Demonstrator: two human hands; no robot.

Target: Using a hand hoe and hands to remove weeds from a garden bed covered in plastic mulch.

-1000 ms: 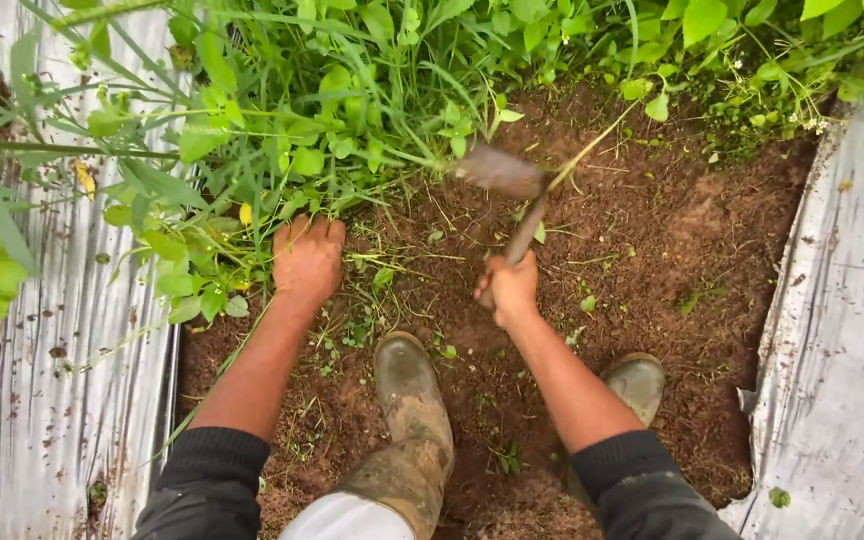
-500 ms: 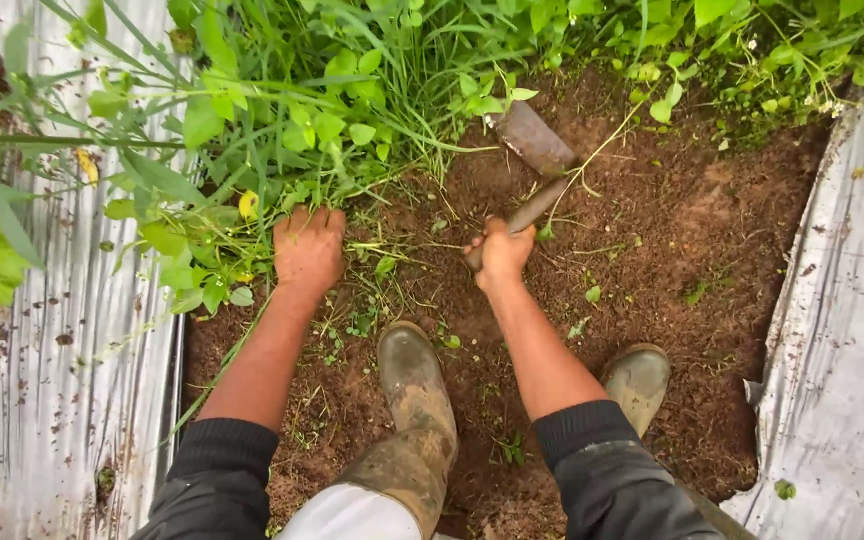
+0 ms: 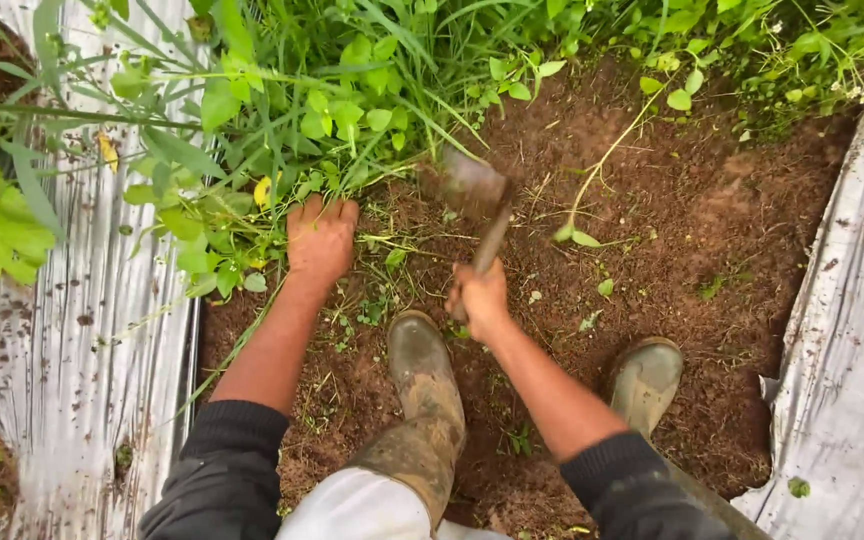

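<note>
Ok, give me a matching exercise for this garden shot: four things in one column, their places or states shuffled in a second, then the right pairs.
Things:
1. left hand
2. right hand
3. muddy boot
4. silver plastic sheet

States or places:
A. covers the ground on both sides of the soil strip
B. closed around the handle of the hoe
C. reaching into the weeds
D. planted on bare soil between the two arms

Pairs: 1-C, 2-B, 3-D, 4-A

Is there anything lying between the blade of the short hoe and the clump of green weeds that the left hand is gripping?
Nothing visible does. The motion-blurred metal blade of the wooden-handled hoe, held by the right hand, sits at the edge of the green weeds, with only loose stems and brown soil there. The left hand is off to one side.
</note>
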